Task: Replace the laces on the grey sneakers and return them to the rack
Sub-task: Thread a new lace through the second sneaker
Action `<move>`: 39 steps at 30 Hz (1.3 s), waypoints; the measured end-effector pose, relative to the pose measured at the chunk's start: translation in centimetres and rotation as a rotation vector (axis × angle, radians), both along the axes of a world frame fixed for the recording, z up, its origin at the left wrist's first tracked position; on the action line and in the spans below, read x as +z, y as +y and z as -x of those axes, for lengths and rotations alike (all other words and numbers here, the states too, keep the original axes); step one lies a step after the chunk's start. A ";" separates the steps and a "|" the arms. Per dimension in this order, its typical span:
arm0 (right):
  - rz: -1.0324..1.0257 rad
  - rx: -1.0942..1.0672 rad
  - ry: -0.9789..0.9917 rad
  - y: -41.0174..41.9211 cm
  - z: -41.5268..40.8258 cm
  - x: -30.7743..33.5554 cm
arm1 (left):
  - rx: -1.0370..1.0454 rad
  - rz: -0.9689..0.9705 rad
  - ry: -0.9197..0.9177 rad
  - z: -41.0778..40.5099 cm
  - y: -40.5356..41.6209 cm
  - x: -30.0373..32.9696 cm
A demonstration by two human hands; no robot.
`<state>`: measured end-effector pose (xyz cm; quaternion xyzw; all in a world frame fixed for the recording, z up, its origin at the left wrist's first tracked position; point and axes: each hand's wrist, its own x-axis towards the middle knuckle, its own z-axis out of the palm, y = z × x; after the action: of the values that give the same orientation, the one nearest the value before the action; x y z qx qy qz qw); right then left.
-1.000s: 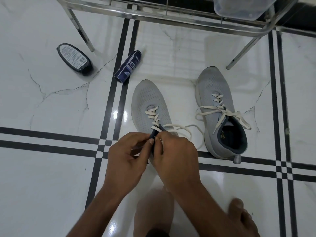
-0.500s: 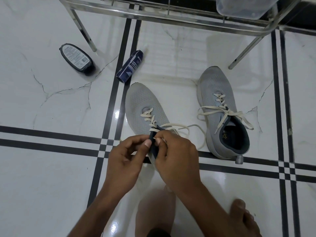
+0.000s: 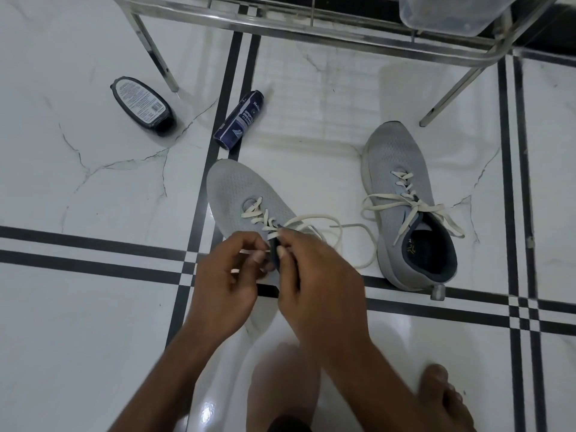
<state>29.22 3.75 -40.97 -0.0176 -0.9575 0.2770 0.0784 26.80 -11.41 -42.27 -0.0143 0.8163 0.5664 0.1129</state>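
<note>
On the white tiled floor (image 3: pixel 93 307), near sneaker (image 3: pixel 246 194) lies with long axis toe away, angled up-left, heel under the hands. Left hand (image 3: pixel 224 285) pinches cream lace (image 3: pixel 314 221); right hand (image 3: pixel 318 282) pinches dark tongue (image 3: pixel 274 251). Hands almost touching. Second sneaker (image 3: pixel 402 188), well right, toe toward rack (image 3: pixel 280 20).

Glossy white marble floor (image 3: pixel 93 322) with black inlay stripes (image 3: pixel 93 249), faint cracks, soft reflections

White marble floor (image 3: pixel 93 338) with black stripes, two grey sneakers (image 3: pixel 240 194) (image 3: pixel 402 157), black bottle (image 3: pixel 141 102), blue can (image 3: pixel 240 123), rack legs (image 3: pixel 156 54)
</note>
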 end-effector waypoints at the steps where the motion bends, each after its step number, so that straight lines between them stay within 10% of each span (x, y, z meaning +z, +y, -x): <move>1: 0.014 -0.055 0.005 -0.1 -0.5 0.8 | -0.090 0.106 0.101 0.4 -0.4 0.4; 5: 0.076 -0.230 -0.076 0.2 -3.0 1.3 | -0.235 0.309 0.222 1.6 -1.5 1.7; 12: -0.068 -0.256 -0.186 0.2 -3.3 -0.1 | 0.224 -0.682 -0.137 4.6 -1.1 5.8; 18: -0.064 -0.303 -0.223 -0.6 -2.5 -0.4 | -0.285 0.439 0.257 3.8 -1.1 2.4; 21: -0.053 -0.315 -0.226 -0.7 -2.6 -0.6 | -0.151 0.343 0.232 2.7 -0.4 1.1; 25: -0.020 -0.347 -0.210 -0.8 -2.8 -0.4 | 0.381 -0.372 -0.014 4.1 -1.6 4.1; 32: 0.107 -0.412 -0.262 -0.2 -2.8 0.2 | 0.200 0.596 0.238 2.5 -0.9 2.4; 39: 0.162 -0.373 -0.385 1.2 -2.3 -0.5 | 0.127 0.161 -0.100 2.5 4.1 1.4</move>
<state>31.56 4.96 -41.50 -0.2521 -0.9097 0.3251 -0.0567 24.33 -7.34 -40.87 -0.1032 0.8499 0.5035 0.1158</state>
